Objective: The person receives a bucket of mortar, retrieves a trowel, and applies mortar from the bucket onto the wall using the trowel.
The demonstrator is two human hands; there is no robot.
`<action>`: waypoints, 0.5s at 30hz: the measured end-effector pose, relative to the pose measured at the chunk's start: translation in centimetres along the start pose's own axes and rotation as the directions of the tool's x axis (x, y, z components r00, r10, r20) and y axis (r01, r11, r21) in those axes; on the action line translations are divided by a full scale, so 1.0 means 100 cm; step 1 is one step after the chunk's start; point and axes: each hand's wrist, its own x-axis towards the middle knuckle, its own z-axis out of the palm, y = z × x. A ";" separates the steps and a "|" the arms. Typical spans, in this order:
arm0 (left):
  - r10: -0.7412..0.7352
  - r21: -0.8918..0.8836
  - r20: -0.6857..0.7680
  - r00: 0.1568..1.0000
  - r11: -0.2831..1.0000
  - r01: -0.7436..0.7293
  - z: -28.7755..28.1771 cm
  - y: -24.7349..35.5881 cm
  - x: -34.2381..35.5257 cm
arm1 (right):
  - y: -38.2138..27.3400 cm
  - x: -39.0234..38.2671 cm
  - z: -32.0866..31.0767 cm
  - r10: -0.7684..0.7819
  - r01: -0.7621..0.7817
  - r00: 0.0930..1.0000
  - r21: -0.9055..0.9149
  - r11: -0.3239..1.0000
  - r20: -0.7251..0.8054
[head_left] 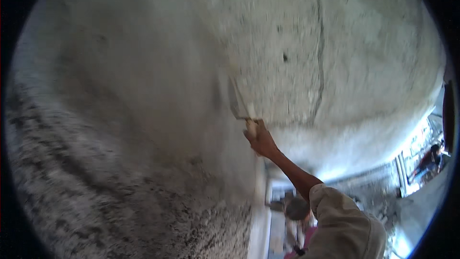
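My right hand [260, 140] is closed around the handle of a pointed trowel [235, 97]. The arm reaches up from the lower right in a light tan sleeve [346, 223]. The blade lies at or very near the corner line where a smooth, darker grey plastered surface [158, 76] meets a paler, pitted one [275, 86]. Motion blurs the blade, so I cannot tell whether it touches the plaster. My left hand is out of view.
Rough, lumpy plaster [143, 211] covers the lower left. A crack [320, 48] runs down the paler surface. Below my arm is another person's head [297, 208], with pink clothing beside it. Farther off at the right edge, a person [430, 160] is near a bright opening.
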 end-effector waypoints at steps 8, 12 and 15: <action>-0.111 -0.047 -0.021 0.994 0.993 0.110 -0.024 -0.014 -0.017 | -0.333 0.046 -0.066 -0.562 0.530 0.826 -0.295 0.795 -0.031; -0.139 -0.140 -0.059 0.989 0.982 0.130 -0.037 -0.023 -0.002 | -0.179 0.091 -0.025 -0.538 0.479 0.790 -0.251 0.841 -0.295; -0.189 -0.175 -0.065 0.980 0.969 0.176 -0.041 -0.024 0.001 | -0.023 0.030 -0.009 -0.117 0.108 0.993 -0.221 0.969 -0.027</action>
